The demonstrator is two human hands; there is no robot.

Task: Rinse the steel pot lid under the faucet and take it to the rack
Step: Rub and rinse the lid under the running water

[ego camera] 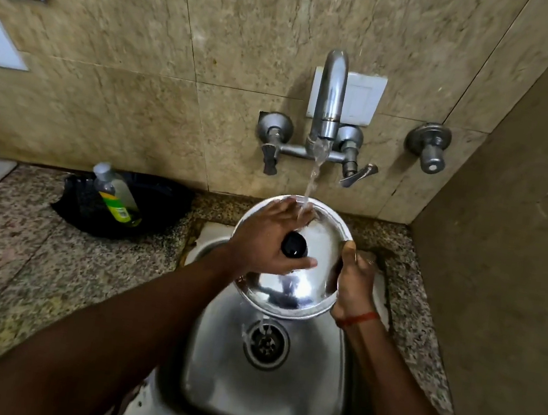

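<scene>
Desk (19, 245): speckled granite, running left of your sink and around it.
Black dish (163, 200): sits on the desk near the wall, with a soap bottle (118, 198) lying tilted in it.
Your left hand (272, 238): spread flat on top of the steel pot lid, fingers splayed around the black knob (294, 244), fingertips under the falling water; it presses rather than grips.
Steel pot lid (307, 290): held over the far end of the sink, knob side up, tilted toward you.
Faucet (329, 93): wall-mounted, above the lid, running; the stream (314, 174) lands on the lid's far edge.
Sink (313, 384): steel, water dripping from the lid near the drain (264, 342).
Your right hand (354, 282): closed on the lid's right rim, thumb up over the edge; a red thread (359, 318) circles the wrist.
</scene>
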